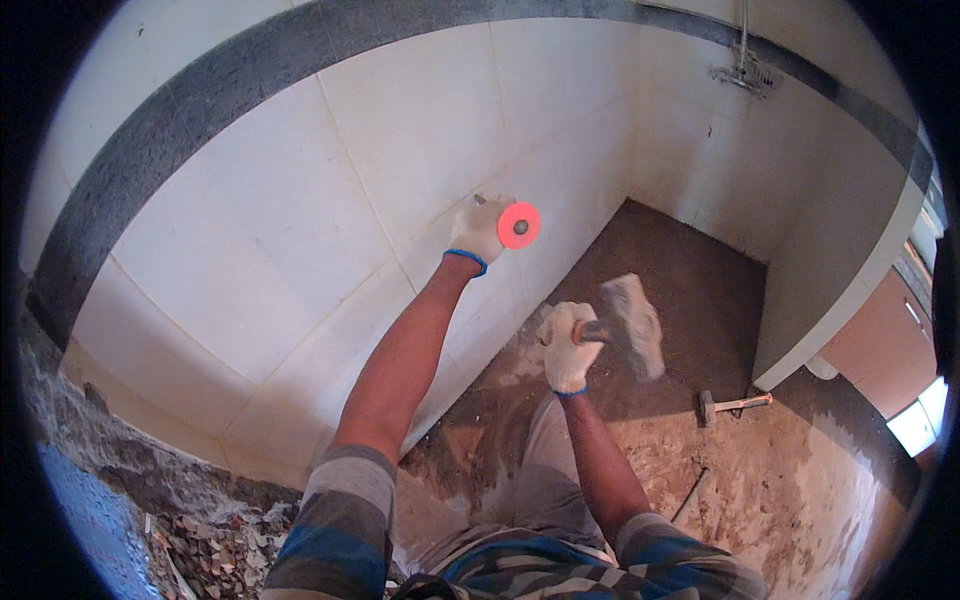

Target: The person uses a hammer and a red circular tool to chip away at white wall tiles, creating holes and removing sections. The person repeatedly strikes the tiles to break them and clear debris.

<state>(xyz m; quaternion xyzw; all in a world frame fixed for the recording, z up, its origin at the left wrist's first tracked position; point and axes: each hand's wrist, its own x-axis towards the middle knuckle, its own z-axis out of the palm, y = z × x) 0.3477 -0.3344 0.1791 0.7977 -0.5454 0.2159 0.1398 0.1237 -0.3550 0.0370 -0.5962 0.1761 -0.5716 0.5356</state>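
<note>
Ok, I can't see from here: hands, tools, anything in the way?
Left hand gripping red-guarded chisel near white wall. Right hand gripping large hammer. Smaller hammer on floor, off aside.

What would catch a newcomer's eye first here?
The bright pinkish-red disc on the tool in the gloved left grip, before the white wall, stands out first. Next comes the bulky hammer in the gloved right grip. Another hammer lies on the brown floor at right.

No legible text, no readable labels, no brand marks, no numbers, no signs in view
</note>
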